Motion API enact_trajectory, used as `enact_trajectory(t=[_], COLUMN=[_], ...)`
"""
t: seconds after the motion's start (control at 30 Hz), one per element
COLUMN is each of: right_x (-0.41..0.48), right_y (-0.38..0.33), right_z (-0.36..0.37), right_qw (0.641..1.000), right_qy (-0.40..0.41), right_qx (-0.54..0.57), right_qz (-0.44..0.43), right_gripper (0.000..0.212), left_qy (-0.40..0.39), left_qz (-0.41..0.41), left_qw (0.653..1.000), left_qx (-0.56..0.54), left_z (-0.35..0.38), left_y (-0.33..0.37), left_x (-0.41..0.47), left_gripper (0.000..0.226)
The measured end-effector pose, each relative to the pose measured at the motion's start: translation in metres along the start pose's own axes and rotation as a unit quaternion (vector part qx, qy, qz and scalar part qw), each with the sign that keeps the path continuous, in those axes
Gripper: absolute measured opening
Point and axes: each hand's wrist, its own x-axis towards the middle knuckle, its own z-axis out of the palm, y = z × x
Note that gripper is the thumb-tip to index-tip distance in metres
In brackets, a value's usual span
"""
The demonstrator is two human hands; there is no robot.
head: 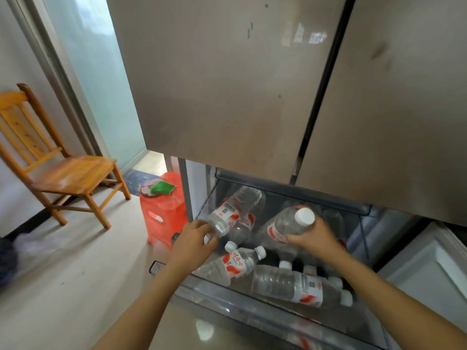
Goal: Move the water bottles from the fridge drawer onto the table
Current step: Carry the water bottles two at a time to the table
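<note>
My left hand (194,238) is closed round the near end of the left bottle (232,213). The fingers (202,227) curl over it, with no gap showing between them and the plastic. That bottle is tilted, its far end rising toward the back left corner of the drawer (227,304), and its red-and-white label faces up. It rests across another bottle (242,229) just under it.

My right hand (316,238) is wrapped round the right bottle (280,228) just below its shoulder. The thumb and fingers (300,240) curl under and around the body. Its white cap (304,216) points up toward me, just beyond my knuckles, and the body slants down to the left into the drawer. I cannot tell whether it is lifted free of the ones beneath.

Both held bottles are over the open drawer, below the shut fridge doors (227,97). More bottles lie on their sides in the drawer. One with a red label (235,265) is between my wrists, its cap pointing to the right. A longer one (293,286) lies near the front wall under my right forearm, its cap at the right end.

To the left, on the floor, stands a red stool (164,213) right beside the fridge. A wooden chair (58,168) stands farther off by the wall.
</note>
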Motion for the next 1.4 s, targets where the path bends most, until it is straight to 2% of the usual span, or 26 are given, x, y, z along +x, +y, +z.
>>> enact_trajectory(t=[0.07, 0.17, 0.33, 0.43, 0.57, 0.67, 0.93, 1.03, 1.2, 1.33, 1.4], right_x=[-0.002, -0.013, -0.04, -0.051, -0.059, -0.061, -0.056, -0.05, -0.055, -0.054, -0.053], right_y=[-0.013, -0.017, 0.005, 0.018, 0.032, 0.039, 0.046, 0.05, 0.043, 0.045, 0.045], right_z=[-0.011, -0.026, -0.047, -0.062, -0.069, -0.07, -0.065, -0.062, -0.054, -0.056, -0.056], right_qw=[0.999, 0.996, 0.984, 0.978, 0.978, 0.978, 0.981, 0.982, 0.981, 0.983, 0.984], right_qy=[0.033, 0.06, 0.123, 0.149, 0.165, 0.171, 0.145, 0.141, 0.157, 0.148, 0.144], right_qx=[0.022, -0.056, -0.106, -0.103, -0.073, -0.046, -0.057, -0.071, -0.074, -0.071, -0.072], right_qz=[0.034, 0.042, 0.079, 0.102, 0.108, 0.11, 0.112, 0.105, 0.082, 0.082, 0.075], right_gripper=[0.046, 0.047, 0.055, 0.051, 0.035, 0.032, 0.052, 0.067, 0.07, 0.074, 0.074], left_qy=[-0.015, -0.041, -0.137, -0.169, -0.152, -0.139, -0.124, -0.127, -0.127, -0.174, -0.171], left_qz=[0.023, 0.025, -0.021, -0.024, -0.038, -0.03, 0.015, 0.056, 0.124, 0.159, 0.195], left_qw=[0.999, 0.995, 0.973, 0.963, 0.968, 0.967, 0.96, 0.94, 0.892, 0.882, 0.881], left_qx=[0.035, 0.09, 0.185, 0.206, 0.195, 0.21, 0.25, 0.311, 0.416, 0.408, 0.396], left_z=[-0.005, -0.001, 0.017, 0.032, 0.041, 0.042, 0.038, 0.03, -0.005, -0.033, -0.036], left_y=[0.007, 0.013, 0.004, 0.005, 0.006, 0.004, 0.002, 0.014, 0.054, 0.086, 0.106], left_x=[0.014, 0.042, 0.071, 0.075, 0.075, 0.075, 0.069, 0.066, 0.058, 0.053, 0.042], left_gripper=[0.053, 0.042, 0.067, 0.084, 0.092, 0.092, 0.092, 0.088, 0.074, 0.06, 0.038])
